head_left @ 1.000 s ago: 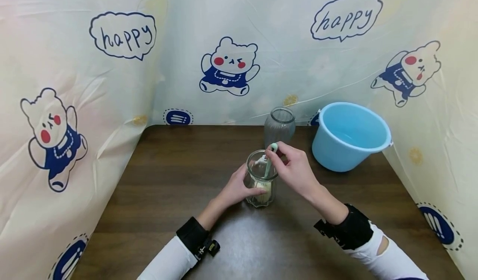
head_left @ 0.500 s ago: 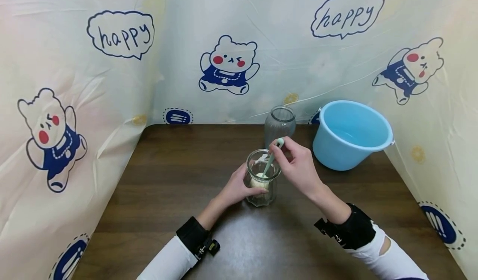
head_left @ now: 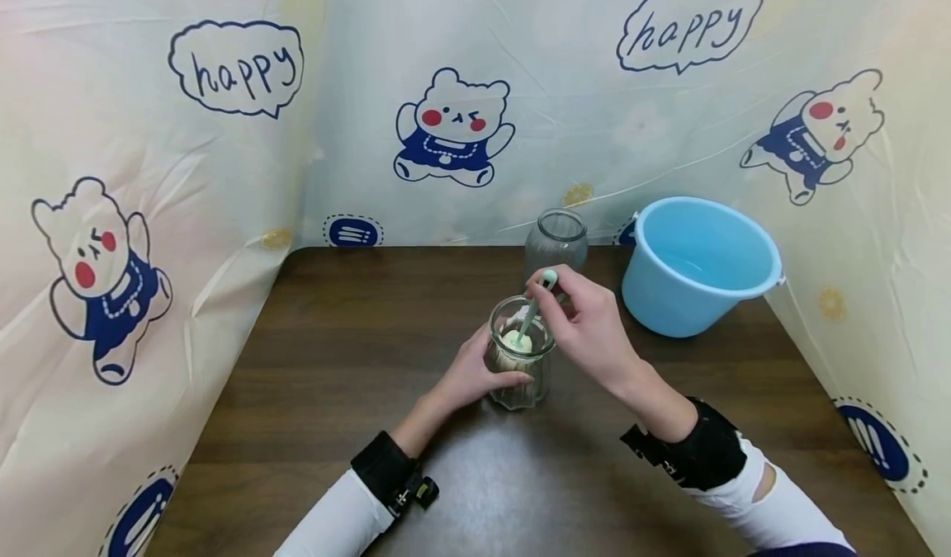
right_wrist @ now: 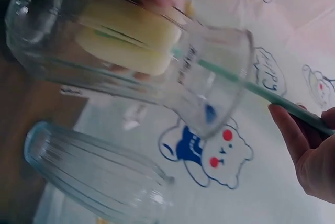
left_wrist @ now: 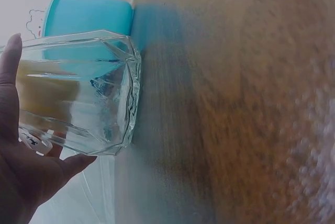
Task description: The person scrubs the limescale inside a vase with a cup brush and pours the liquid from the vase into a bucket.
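My left hand [head_left: 470, 371] grips a clear faceted glass jar [head_left: 514, 394] around its side, with the thumb across the front. In the left wrist view the jar's base [left_wrist: 118, 98] shows beside the table. Between thumb and fingers, my right hand [head_left: 590, 322] pinches the pale green handle [right_wrist: 225, 75] of a sponge bottle brush. Inside the jar sits its cream sponge head [right_wrist: 131, 33], and the handle leans out through the mouth. The handle's top end [head_left: 548, 278] pokes up above my right fingers.
Behind my right hand a second, ribbed glass jar [head_left: 553, 247] stands by the back cloth. To its right is a light blue bucket [head_left: 669, 301]. Printed cloth [head_left: 357, 111] bounds the dark wooden table [head_left: 357, 326] at the back and sides.
My right hand moved slightly right, then back left, and the brush's tilt changed. The sponge head has risen inside the jar toward its mouth. My left hand keeps its place.
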`<act>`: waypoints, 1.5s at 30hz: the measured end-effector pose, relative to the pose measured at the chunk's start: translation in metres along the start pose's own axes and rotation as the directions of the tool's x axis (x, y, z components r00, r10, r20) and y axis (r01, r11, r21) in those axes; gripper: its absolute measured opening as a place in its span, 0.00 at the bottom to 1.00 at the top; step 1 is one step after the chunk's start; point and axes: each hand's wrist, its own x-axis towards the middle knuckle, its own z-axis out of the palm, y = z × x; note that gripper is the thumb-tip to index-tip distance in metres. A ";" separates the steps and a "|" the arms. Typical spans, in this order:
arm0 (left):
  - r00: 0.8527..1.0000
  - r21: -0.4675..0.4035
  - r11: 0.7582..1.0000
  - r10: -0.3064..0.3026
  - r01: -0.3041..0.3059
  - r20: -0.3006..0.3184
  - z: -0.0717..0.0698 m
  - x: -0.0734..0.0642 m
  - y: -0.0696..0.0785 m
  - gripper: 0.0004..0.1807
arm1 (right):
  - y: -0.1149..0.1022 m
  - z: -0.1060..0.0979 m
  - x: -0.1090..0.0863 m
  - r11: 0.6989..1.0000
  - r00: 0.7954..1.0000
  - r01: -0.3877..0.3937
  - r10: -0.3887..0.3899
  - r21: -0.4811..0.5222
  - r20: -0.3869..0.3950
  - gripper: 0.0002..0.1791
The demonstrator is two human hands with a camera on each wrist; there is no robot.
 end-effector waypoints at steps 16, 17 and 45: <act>0.999 -0.005 1.000 -0.029 0.029 0.024 -0.003 -0.002 0.003 0.50 | 0.004 0.004 0.003 0.999 0.999 0.009 -0.011 0.052 0.039 0.06; 0.999 -0.010 0.999 -0.033 0.034 0.022 -0.003 -0.002 0.004 0.50 | 0.006 0.004 0.004 0.998 0.999 0.011 -0.013 0.063 0.039 0.06; 1.000 -0.017 1.000 -0.005 0.006 0.028 -0.010 -0.006 0.031 0.51 | -0.012 0.011 -0.004 0.987 0.990 -0.139 0.138 0.081 0.019 0.05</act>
